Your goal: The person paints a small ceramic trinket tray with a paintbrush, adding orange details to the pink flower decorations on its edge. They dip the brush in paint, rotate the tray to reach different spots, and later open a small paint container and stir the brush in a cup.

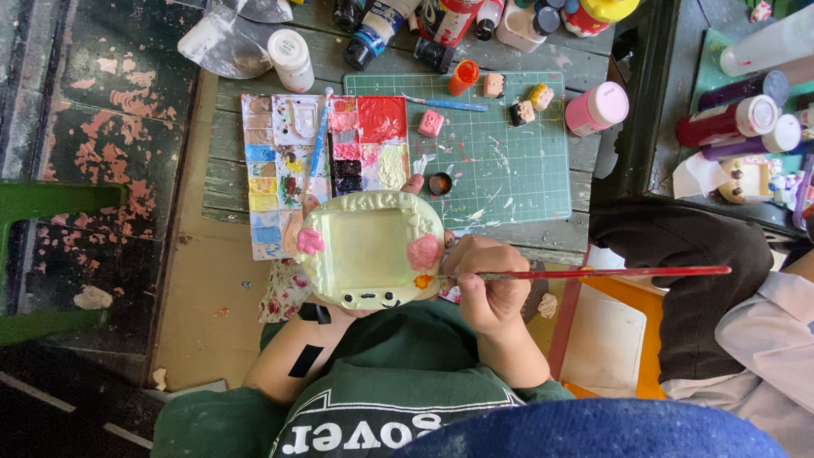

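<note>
I see the left hand (326, 307) under a pale ceramic frame (370, 251), fingers wrapped behind it and clamped on it, holding it up over the lap just short of the counter (555, 233) edge. The frame is cream with a pink blob on each side and small dark dots along its near rim. The right hand (490, 284) is closed around a red-handled brush (585, 273), which lies nearly level, its handle pointing right; its orange tip touches the frame's right side just below the pink blob. On the counter beyond the frame sits a paint palette (275, 170) with many coloured wells, a blue brush (320, 140) lying across it. Right of it lies a green cutting mat (500, 170) carrying a pink square piece (431, 123), an orange cap (463, 76) and a few small painted figures. A pink jar (597, 108) stands at the mat's right edge, and paint bottles (441, 25) crowd the far side. Another person's dark trouser leg (678, 254) is at right.
</note>
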The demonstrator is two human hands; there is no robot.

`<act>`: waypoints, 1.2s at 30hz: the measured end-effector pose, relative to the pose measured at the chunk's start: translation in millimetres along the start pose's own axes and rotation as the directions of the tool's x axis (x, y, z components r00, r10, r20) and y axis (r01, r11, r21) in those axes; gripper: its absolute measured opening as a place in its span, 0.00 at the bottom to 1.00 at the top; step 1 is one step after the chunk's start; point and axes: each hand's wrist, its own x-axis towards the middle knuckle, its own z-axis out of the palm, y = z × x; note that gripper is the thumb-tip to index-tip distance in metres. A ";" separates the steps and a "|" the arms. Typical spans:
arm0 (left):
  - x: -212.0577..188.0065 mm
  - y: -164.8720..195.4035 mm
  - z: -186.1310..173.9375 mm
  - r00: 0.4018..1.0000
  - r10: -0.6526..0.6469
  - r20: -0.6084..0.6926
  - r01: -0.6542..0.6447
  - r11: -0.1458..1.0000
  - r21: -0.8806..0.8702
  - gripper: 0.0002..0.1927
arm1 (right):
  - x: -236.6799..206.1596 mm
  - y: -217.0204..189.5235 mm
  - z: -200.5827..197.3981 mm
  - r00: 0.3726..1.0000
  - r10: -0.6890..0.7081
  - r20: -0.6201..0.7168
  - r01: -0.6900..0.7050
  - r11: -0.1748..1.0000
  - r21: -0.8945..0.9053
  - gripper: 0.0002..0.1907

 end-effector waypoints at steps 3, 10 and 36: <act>-1.9 -0.8 0.6 0.998 -0.037 0.045 0.038 0.999 -0.008 0.61 | 0.5 -1.8 -0.8 1.000 0.015 0.025 -0.015 1.000 -0.003 0.05; -0.2 -1.1 -1.8 1.000 0.018 -0.012 -0.019 0.982 -0.186 0.58 | -2.1 -1.5 1.3 0.997 0.073 -0.027 -0.071 0.993 0.089 0.09; -14.1 -10.5 -19.0 0.994 0.107 -0.025 -0.098 0.969 0.226 0.68 | -17.1 21.5 17.6 0.937 0.172 -0.303 -0.165 0.985 0.049 0.05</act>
